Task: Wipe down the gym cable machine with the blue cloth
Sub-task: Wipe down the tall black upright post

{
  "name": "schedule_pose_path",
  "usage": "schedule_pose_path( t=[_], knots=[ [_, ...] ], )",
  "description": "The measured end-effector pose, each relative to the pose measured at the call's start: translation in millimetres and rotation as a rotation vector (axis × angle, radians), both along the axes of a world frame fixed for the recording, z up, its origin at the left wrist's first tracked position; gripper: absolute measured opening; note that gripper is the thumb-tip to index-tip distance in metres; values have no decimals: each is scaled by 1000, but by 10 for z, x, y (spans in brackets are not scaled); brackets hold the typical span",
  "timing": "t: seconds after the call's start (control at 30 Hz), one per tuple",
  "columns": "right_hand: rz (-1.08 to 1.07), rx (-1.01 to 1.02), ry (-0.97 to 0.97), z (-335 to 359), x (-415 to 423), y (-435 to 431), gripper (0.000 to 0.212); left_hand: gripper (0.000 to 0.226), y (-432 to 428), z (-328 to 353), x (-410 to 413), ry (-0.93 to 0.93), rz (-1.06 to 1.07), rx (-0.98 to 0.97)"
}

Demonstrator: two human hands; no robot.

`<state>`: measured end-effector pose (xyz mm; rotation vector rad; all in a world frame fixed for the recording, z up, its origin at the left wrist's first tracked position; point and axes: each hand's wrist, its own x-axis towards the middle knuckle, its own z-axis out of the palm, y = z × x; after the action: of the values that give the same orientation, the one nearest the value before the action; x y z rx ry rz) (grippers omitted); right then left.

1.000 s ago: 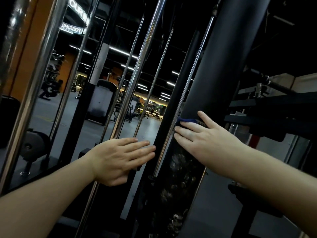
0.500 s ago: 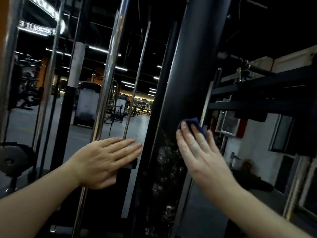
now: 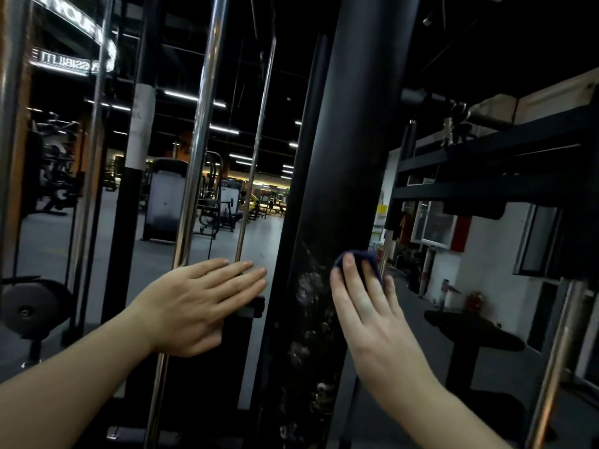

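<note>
Head view: the right hand point(image 3: 363, 306) lies flat against the right edge of the wide black upright column of the cable machine point(image 3: 343, 157). Its fingers point(image 3: 352, 277) are straight and slightly spread, pressing the small dark blue cloth point(image 3: 368, 256) onto the column surface. Only the upper part of the cloth shows, above and between the fingertips. Whitish smudge marks point(image 3: 308, 286) cover the column face just left of the right hand and run on below it.

The left hand point(image 3: 197, 306) is held flat, palm forward, to the left of the column. Its fingers point(image 3: 240, 280) are straight and pressed together and hold nothing. The hand lies across the thick chrome guide rod point(image 3: 201, 140); whether it touches the rod cannot be told. The fingertips reach the thinner chrome rod point(image 3: 256, 157).
</note>
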<state>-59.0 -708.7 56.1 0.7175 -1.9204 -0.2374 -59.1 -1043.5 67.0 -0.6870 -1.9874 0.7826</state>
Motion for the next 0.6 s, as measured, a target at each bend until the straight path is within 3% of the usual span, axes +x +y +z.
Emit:
schedule_pose_path(
  t=[0.1, 0.33, 0.6],
  knots=[
    [10, 54, 22, -139, -20, 109, 71, 93, 0, -7, 5, -4, 15, -2],
    [-8, 112, 11, -251, 32, 79, 65, 95, -16, -19, -16, 2, 27, -6],
    [-77, 358, -53, 566, 176, -201, 75, 91, -29, -31, -24, -11, 31, 15]
  ],
)
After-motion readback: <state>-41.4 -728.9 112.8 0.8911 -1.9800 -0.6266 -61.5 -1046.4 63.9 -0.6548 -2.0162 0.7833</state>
